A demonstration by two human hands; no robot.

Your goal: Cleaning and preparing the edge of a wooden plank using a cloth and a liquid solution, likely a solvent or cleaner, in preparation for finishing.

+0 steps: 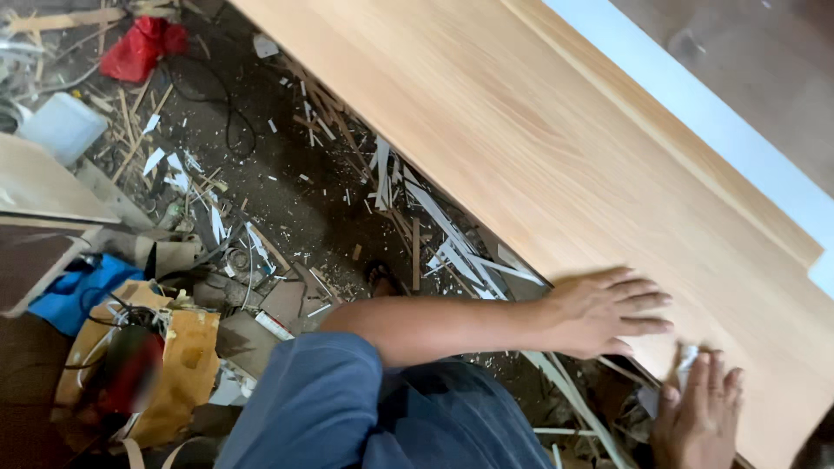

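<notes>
Head view is showing the left hand pressing flat, fingers spread, on the wood-grain laminate sheet near its lower edge. The right hand is lying beside it with fingers together, pinching what may be a small pale piece, though blur is hiding it. Laminate seems already laid on; trimmed strips are littering the floor.

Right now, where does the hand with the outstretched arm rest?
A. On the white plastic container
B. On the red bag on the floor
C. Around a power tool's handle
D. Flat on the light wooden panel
D: the left hand lies palm down with its fingers spread on the light wooden panel, near its lower edge, while the right hand sits close by at that same edge.
</notes>
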